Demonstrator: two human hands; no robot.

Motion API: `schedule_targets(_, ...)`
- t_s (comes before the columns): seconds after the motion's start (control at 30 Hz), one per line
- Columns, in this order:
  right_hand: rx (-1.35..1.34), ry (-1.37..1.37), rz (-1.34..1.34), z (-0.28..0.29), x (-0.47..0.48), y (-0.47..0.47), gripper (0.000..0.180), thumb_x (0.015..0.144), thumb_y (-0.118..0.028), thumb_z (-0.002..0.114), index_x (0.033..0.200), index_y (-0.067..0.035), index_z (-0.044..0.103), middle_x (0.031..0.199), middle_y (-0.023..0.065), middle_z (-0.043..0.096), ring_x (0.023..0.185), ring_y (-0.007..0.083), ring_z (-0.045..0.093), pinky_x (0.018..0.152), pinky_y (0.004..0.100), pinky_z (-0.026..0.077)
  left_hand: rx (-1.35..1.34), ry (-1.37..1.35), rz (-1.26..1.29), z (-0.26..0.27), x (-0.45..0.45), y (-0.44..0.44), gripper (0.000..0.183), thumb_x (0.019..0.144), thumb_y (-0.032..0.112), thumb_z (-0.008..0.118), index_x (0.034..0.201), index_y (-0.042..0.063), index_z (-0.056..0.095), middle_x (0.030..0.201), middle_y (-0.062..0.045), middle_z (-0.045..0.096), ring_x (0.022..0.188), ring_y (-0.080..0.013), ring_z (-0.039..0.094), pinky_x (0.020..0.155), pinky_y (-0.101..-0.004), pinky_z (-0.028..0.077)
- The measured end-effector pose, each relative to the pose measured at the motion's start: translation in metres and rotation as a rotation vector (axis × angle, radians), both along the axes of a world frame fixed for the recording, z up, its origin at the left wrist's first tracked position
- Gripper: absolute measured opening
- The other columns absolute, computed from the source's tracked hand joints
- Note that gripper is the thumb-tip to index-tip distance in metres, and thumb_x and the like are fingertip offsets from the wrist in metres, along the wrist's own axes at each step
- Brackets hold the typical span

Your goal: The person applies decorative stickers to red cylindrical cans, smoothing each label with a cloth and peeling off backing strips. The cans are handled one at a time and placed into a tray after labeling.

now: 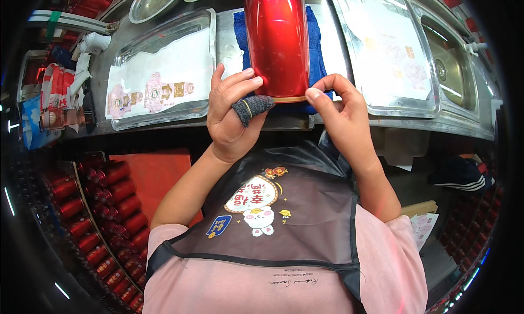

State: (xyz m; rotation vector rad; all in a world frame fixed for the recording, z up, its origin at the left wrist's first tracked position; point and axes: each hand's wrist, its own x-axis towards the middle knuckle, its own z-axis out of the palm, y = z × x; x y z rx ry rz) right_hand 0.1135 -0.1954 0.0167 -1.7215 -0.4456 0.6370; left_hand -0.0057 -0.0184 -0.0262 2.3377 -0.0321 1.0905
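Observation:
A glossy red cylindrical bottle (278, 44) lies on a blue cloth (316, 40), its near end with a thin gold-coloured rim facing me. My left hand (237, 109) is at the bottle's lower left, fingertips against its side; a grey knitted cover with a yellow band wraps one digit near the rim. My right hand (344, 109) has thumb and forefinger together at the lower right edge of the rim; whether something thin is pinched there cannot be told. Printed decal sheets lie in water-filled-looking trays on both sides, the left sheet (163, 72) and the right sheet (389, 52).
The left metal tray (163, 119) and right tray (434, 97) flank the cloth. A sink basin (454, 68) is at far right, a round metal bowl (153, 5) at upper left. Many red bottles (118, 191) stand in rows below left. The metal table's front edge is before my apron.

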Motion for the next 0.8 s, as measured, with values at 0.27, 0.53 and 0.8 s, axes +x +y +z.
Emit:
schedule_targets(0.27, -0.007, -0.172, -0.032, -0.007, -0.009, 0.013, 0.040, 0.081, -0.025, 0.083, 0.093, -0.001, 0.053, 0.086, 0.0062, 0.055, 0.068, 0.0118, 0.050, 0.058, 0.0268, 0.041, 0.134, -0.039, -0.050, 0.008, 0.007, 0.002, 0.025, 0.066, 0.004, 0.080, 0.083, 0.008, 0.062, 0.119, -0.005, 0.070, 0.117, -0.0308, 0.063, 0.113, -0.0606, 0.033)
schedule_targets(0.53, 0.105, 0.028, 0.047, -0.009, -0.001, -0.001, 0.017, 0.094, -0.007, 0.066, 0.107, -0.002, 0.057, 0.100, -0.0012, 0.056, 0.068, -0.0026, 0.050, 0.056, 0.0127, 0.037, 0.339, -0.035, -0.118, 0.031, 0.033, -0.004, 0.012, 0.071, 0.010, 0.070, 0.069, 0.010, 0.058, 0.115, -0.002, 0.070, 0.118, -0.0281, 0.061, 0.109, -0.0618, 0.037)
schedule_targets(0.8, 0.128, -0.184, -0.030, -0.008, -0.024, -0.002, 0.028, 0.088, 0.000, 0.067, 0.115, 0.001, 0.057, 0.106, 0.0029, 0.057, 0.063, -0.0011, 0.048, 0.058, 0.0157, 0.038, -0.105, -0.037, -0.005, 0.011, 0.018, -0.016, 0.041, 0.073, 0.002, 0.084, 0.109, 0.004, 0.066, 0.121, -0.007, 0.066, 0.122, -0.0320, 0.062, 0.113, -0.0542, 0.038)
